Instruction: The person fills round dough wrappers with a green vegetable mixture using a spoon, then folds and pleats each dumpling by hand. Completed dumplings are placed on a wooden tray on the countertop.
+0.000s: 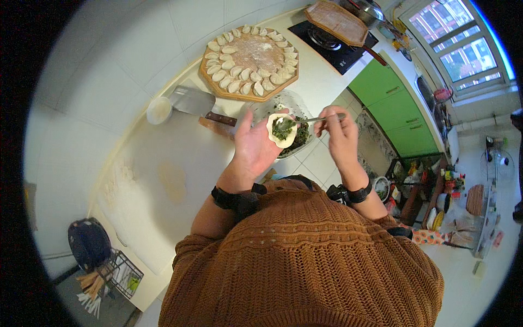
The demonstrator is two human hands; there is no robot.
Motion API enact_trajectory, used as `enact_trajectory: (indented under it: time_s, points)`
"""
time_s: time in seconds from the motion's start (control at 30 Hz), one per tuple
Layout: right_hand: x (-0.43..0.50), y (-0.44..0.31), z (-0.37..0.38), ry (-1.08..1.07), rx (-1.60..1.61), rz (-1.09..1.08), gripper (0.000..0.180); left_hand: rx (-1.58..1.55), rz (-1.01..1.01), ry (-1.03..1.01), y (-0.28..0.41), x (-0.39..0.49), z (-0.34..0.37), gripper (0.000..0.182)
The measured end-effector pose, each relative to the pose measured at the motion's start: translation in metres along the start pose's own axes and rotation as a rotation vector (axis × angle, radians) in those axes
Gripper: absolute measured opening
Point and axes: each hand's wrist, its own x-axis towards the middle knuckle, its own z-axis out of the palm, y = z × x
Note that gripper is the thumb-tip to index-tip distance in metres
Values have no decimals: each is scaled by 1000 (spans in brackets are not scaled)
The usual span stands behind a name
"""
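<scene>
On the fingers and palm of my left hand point(257, 147) lies a round dumpling wrapper point(273, 130) with green chopped filling point(282, 133) at its middle. My right hand point(338, 131) grips a metal spoon point(312, 119), whose bowl touches the filling. Below the hands is a clear container point(282, 98) holding dark green filling point(301, 137). Beyond it, an octagonal wooden board point(255, 53) dusted with flour bears several folded dumplings point(234, 86) around its edge.
A cleaver point(194, 102) with a wooden handle lies left of the container, beside a small white bowl point(159, 110). Flour marks the pale worktop point(143, 171). Another wooden board point(337, 22) rests over the black gas hob point(343, 57) at the back right.
</scene>
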Motion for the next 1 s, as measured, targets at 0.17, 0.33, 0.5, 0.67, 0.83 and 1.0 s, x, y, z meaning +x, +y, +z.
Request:
enact_trajectory:
  time_s: [0.17, 0.33, 0.5, 0.67, 0.83, 1.0]
  points:
    - [-9, 4, 10, 136, -16, 80, 25, -3, 40, 29, 4, 0, 4, 88]
    - [-13, 11, 15, 100, -167, 127, 23, -44, 10, 25, 4, 8, -12, 87]
    - [-13, 51, -9, 196, -149, -27, 25, -42, 88, 113, 22, 20, -38, 83]
    - [-13, 139, -25, -38, -900, -85, 19, 4, 121, 103, 36, 18, -55, 87]
    - [-31, 141, -19, 38, -1102, -208, 21, -102, 24, -17, 36, 13, -51, 92]
    - [-14, 79, 6, -45, -883, -706, 34, -85, -78, -33, 33, 14, -33, 94]
